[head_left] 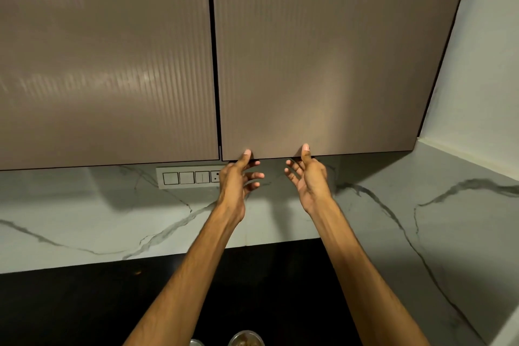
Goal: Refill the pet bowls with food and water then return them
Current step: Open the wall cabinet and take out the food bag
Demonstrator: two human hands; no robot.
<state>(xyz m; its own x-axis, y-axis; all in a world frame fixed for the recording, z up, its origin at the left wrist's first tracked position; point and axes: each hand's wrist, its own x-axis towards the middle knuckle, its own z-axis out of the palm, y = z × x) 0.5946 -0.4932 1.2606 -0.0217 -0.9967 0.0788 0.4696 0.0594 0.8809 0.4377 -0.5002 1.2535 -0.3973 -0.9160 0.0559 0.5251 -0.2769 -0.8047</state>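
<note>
- Domestic kitchen.
- Two ribbed wall cabinet doors (112, 59) fill the upper frame.
- Marble-veined backsplash (84, 222) below them carries a switch panel (188, 177).
- Black countertop (84, 306) spans the lower frame.

Two ribbed taupe cabinet doors (112, 64) hang above the hands, a switch panel (187, 177) just left of them on the marbled wall (84, 219)

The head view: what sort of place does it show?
Most likely a home kitchen: ribbed wall cabinet doors above a dark counter, a marble-look backsplash with a switch panel.
</note>
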